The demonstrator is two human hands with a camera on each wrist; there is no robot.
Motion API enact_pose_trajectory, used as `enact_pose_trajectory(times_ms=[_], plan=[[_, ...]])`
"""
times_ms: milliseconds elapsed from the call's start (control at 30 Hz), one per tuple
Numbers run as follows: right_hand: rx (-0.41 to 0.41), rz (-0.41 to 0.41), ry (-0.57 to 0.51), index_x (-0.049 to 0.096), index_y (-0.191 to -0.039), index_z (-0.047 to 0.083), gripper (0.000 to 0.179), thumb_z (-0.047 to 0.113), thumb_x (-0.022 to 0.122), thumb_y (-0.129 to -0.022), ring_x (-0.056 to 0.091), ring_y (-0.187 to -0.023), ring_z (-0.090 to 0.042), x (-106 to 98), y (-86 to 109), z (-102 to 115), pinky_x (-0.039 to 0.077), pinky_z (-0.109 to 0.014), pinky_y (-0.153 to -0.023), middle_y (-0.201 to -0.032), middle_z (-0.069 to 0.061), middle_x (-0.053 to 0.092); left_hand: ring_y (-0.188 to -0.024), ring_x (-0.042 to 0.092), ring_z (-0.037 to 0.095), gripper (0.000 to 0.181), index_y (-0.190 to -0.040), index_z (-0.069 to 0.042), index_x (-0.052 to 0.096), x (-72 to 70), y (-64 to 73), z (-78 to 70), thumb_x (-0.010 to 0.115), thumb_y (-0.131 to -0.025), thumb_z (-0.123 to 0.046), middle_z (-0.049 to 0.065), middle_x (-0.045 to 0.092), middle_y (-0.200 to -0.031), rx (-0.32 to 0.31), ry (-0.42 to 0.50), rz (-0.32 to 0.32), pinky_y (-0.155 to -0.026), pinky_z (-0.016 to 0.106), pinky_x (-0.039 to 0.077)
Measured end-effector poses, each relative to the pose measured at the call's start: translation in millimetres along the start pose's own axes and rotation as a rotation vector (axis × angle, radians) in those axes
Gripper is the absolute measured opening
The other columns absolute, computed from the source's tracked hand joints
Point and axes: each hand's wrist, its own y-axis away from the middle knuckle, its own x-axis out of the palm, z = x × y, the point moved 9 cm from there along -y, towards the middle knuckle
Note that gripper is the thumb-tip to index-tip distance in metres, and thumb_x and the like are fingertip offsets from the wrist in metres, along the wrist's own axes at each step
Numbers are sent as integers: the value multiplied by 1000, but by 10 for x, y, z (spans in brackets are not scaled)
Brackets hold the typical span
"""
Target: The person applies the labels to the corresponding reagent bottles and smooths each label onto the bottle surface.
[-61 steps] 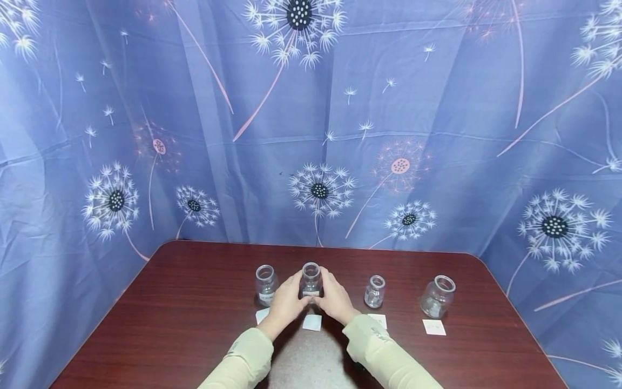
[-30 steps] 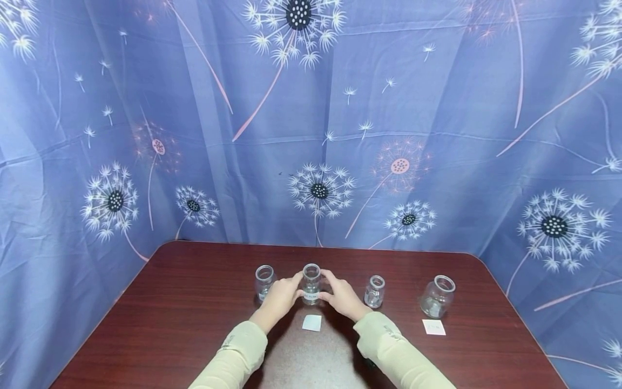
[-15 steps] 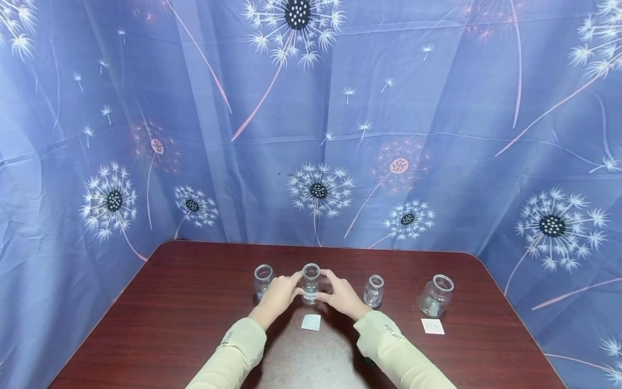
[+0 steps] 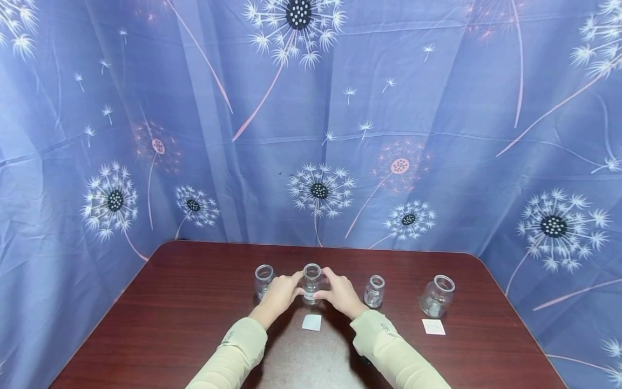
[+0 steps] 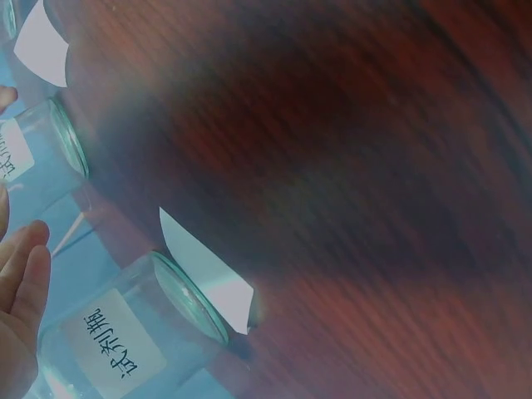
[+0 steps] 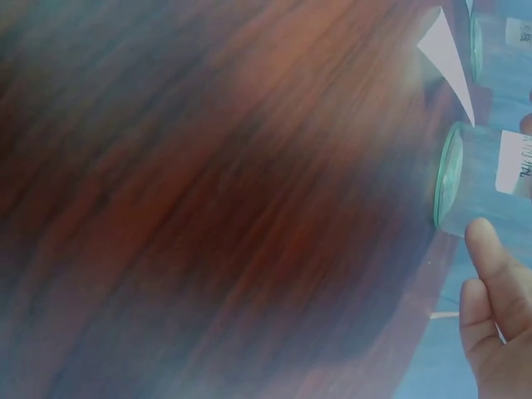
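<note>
Between my two hands, a clear glass reagent bottle [image 4: 312,279] stands upright near the table's middle. My left hand [image 4: 279,295] grips its left side, thumb at the front, fingers behind. On the other side my right hand [image 4: 342,295] holds it the same way, thumb on the white label. Handwriting partly shows on that label [image 6: 514,165] in the right wrist view. Just left is a second bottle [image 4: 264,274], partly hidden by my left hand; its handwritten label [image 5: 116,342] shows large in the left wrist view.
To the right stand a small glass bottle [image 4: 374,292] and a wider one [image 4: 437,296]. Paper slips lie in front of the bottles, a pale one [image 4: 311,322] at the centre and a white one [image 4: 433,327] at right. A blue dandelion curtain [image 4: 272,162] surrounds the dark wooden table [image 4: 194,302].
Over two seconds my hands have spread slightly apart around the bottle, and its label has turned a little. My forearms now cover the paper slips on either side of the centre one.
</note>
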Motion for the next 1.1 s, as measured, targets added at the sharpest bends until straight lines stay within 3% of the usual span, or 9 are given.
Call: enact_pose_trajectory(times_ms=[233,400,533,767,933,1100], plan=[[30,22,-13,48,-110,14,50,30,72,-69,64,-79,-18,28,-2,-22,48,-29,-66,-91,-9,67,-63,64,21,42,-110,-13,56,-6,4,5,64,-74,-31,6,68,-72,-14,-5,6,-56,30,49],[65,53,-37,39,-120,13,65,30,74,-68,61,-86,-19,116,9,-51,46,-32,-70,-103,-8,62,-63,64,22,42,-110,-13,55,0,4,-4,65,-73,-32,6,68,-72,-25,-12,13,-56,31,48],[60,18,-4,35,-123,11,72,35,74,-66,59,-93,-23,140,14,-36,46,-36,-74,-110,-9,56,-63,64,22,43,-110,-13,55,-4,-3,-27,65,-73,-32,6,68,-72,-28,-19,10,-55,31,48],[65,-41,27,36,-123,12,72,35,74,-66,60,-90,-23,118,21,-26,46,-36,-71,-107,-9,57,-62,63,22,43,-110,-13,56,10,-25,-26,66,-73,-32,5,67,-70,-31,-31,6,-54,32,48],[73,17,3,28,-132,10,86,34,76,-65,57,-96,-28,147,64,-41,45,-41,-74,-114,-14,52,-60,63,21,46,-114,-12,52,22,-23,-35,65,-75,-32,5,66,-68,-19,-42,29,-52,31,47],[86,50,-37,22,-136,11,91,33,75,-66,58,-79,-19,78,121,-40,45,-32,-68,-116,-14,50,-65,64,21,60,-128,-9,39,3,-20,-19,64,-78,-31,8,67,-79,-36,0,65,-56,31,48]])
